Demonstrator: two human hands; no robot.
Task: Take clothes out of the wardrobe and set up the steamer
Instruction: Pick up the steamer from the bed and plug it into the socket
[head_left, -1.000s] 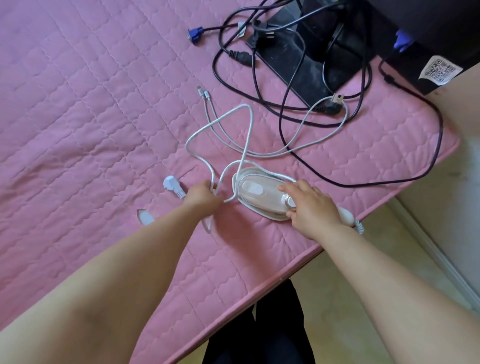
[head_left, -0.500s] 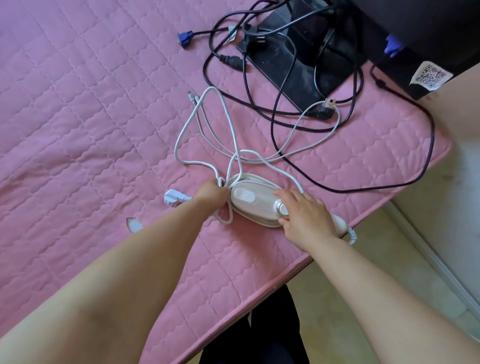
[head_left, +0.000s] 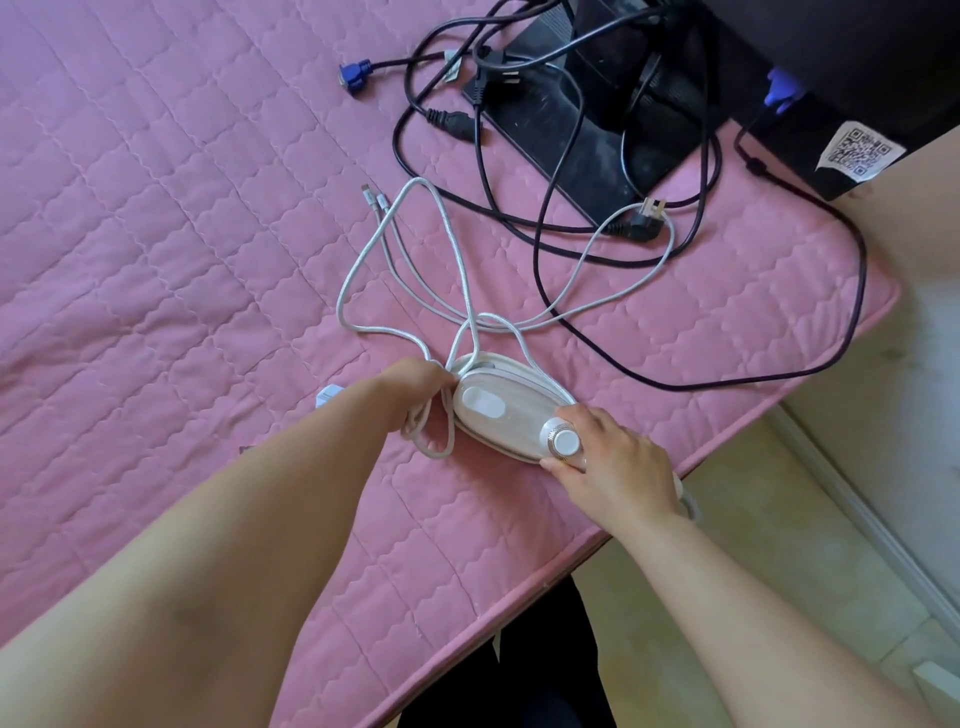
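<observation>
Two bare hands are working at the near edge of a pink quilted mattress (head_left: 182, 218). The left hand (head_left: 415, 382) is curling its fingers round a bunch of white cord (head_left: 441, 249), pinching several strands together right at the rounded front end of the steamer (head_left: 498, 410). A short loop of that cord is hanging out below the hand and lying on the quilt. The right hand (head_left: 618, 462) is gripping the steamer's rear end, thumb on the near side and fingers over the far side, just beside the round white dial (head_left: 565, 441). The handle is sitting hidden under the palm.

The steamer is lying flat on the mattress close to its near edge, between the two hands, with turns of white cord wrapped about its body. An oval white button (head_left: 483, 402) is showing on its top face.

Beyond the hands, the white cord is running up in a tall loop and sweeping right. A white plug (head_left: 328, 396) is peeking out beside the left forearm. Farther back, black cables (head_left: 696, 379) are lying tangled, one ending in a black plug (head_left: 644, 221), another in a blue connector (head_left: 354, 77). A black monitor stand (head_left: 582, 130) is resting on the far right corner, and a QR code sticker (head_left: 857, 151) is showing on a dark casing there.
</observation>
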